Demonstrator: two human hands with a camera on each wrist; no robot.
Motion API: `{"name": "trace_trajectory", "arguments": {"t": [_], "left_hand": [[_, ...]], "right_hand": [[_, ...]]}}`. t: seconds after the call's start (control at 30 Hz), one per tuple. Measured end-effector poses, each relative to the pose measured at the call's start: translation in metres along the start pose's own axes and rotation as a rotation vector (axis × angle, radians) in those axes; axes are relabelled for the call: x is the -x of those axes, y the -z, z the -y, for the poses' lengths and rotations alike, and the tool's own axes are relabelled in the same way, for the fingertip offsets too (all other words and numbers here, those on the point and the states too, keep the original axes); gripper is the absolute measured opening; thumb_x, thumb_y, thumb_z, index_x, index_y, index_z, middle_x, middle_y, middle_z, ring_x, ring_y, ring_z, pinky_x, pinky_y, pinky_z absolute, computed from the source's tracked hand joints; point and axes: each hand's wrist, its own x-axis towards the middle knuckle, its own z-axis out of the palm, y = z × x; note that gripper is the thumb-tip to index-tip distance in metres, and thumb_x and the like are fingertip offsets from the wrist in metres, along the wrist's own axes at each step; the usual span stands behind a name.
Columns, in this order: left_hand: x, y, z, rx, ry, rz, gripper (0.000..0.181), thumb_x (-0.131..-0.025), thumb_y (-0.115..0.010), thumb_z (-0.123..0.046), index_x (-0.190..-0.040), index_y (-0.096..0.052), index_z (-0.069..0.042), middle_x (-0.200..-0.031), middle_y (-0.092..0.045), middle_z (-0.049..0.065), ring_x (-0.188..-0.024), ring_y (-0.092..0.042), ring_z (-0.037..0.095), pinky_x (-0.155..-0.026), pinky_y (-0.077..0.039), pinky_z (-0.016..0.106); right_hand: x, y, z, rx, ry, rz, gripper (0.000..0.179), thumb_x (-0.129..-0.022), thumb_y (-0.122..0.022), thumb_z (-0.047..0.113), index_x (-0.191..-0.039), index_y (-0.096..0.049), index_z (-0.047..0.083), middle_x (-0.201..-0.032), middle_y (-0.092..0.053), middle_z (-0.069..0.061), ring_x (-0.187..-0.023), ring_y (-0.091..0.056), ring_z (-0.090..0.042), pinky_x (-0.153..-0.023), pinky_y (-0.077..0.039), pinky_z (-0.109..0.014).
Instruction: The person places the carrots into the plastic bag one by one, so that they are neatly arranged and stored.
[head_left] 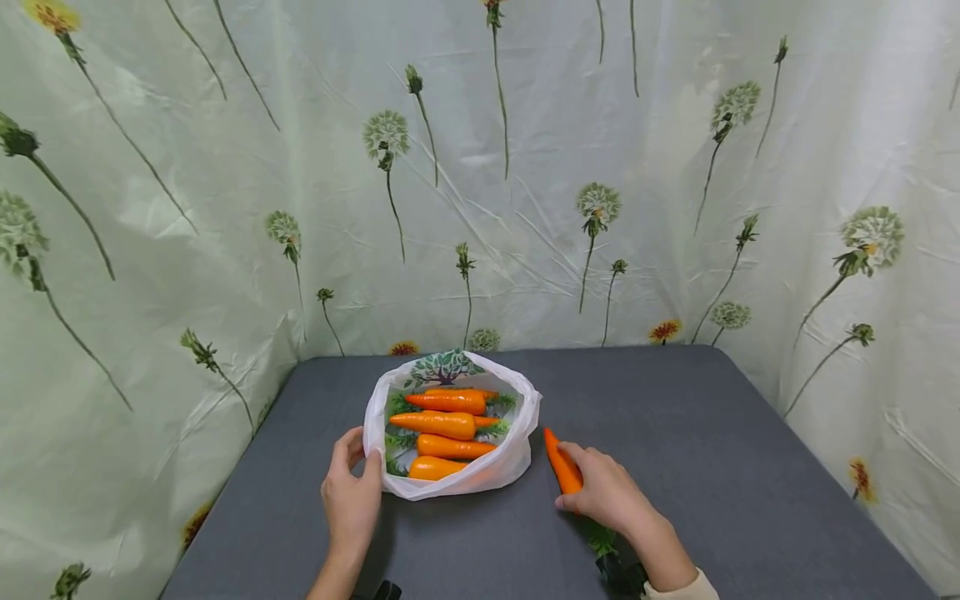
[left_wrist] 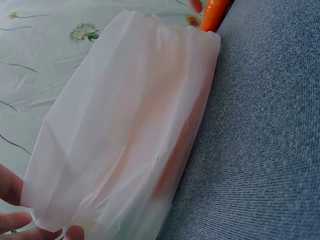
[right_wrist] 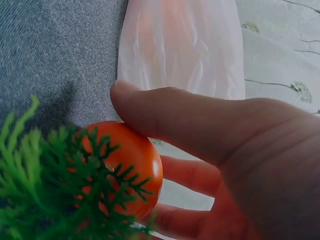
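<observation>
A white plastic bag [head_left: 517, 454] with a tree print inside stands wide-mouthed on the dark grey table, several orange carrots [head_left: 442, 424] with green tops lying in it. At the bag's left side, my left hand [head_left: 352, 492] holds its edge between thumb and fingers; in the left wrist view the fingertips [left_wrist: 75, 232] show at the bag's lower corner. Right of the bag, my right hand [head_left: 607, 492] grips another carrot [head_left: 564, 468] by its thick end, tip pointing away. In the right wrist view its leafy top [right_wrist: 45, 175] hangs in front, and the thumb lies over the orange body.
The grey tabletop [head_left: 675, 433] stretches out on both sides of the bag. Behind and beside it hangs a pale curtain [head_left: 525, 233] printed with dandelions. Black straps [head_left: 618, 575] show near the wrists.
</observation>
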Motion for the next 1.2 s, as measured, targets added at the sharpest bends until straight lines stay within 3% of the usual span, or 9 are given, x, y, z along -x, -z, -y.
{"name": "trace_trajectory", "arguments": {"t": [0.43, 0.8, 1.2], "left_hand": [[0.0, -0.002, 0.0, -0.009, 0.028, 0.006, 0.036, -0.085, -0.061, -0.018, -0.12, -0.054, -0.017, -0.106, -0.061, 0.001, -0.1, -0.056, 0.018, -0.086, -0.042, 0.046], [0.0, -0.002, 0.001, -0.011, 0.009, -0.001, 0.036, -0.085, -0.061, -0.019, -0.121, -0.054, -0.017, -0.106, -0.062, 0.001, -0.101, -0.056, 0.019, -0.086, -0.042, 0.048], [-0.001, -0.001, 0.001, -0.007, 0.014, 0.0, 0.036, -0.085, -0.061, -0.017, -0.121, -0.054, -0.017, -0.108, -0.061, 0.001, -0.1, -0.055, 0.018, -0.086, -0.042, 0.047]], "right_hand": [[-0.001, -0.001, 0.0, 0.02, -0.03, 0.02, 0.079, -0.064, -0.081, 0.034, -0.132, -0.046, 0.014, -0.098, -0.055, -0.004, -0.073, -0.047, -0.017, -0.061, -0.04, -0.036], [0.0, 0.007, 0.003, -0.002, 0.002, -0.073, 0.076, -0.064, -0.081, 0.028, -0.132, -0.047, 0.016, -0.103, -0.057, -0.002, -0.075, -0.048, -0.014, -0.064, -0.041, -0.034], [0.001, 0.008, 0.004, 0.011, -0.033, -0.095, 0.076, -0.066, -0.08, 0.029, -0.133, -0.045, 0.019, -0.105, -0.056, 0.0, -0.077, -0.049, -0.013, -0.066, -0.041, -0.034]]}}
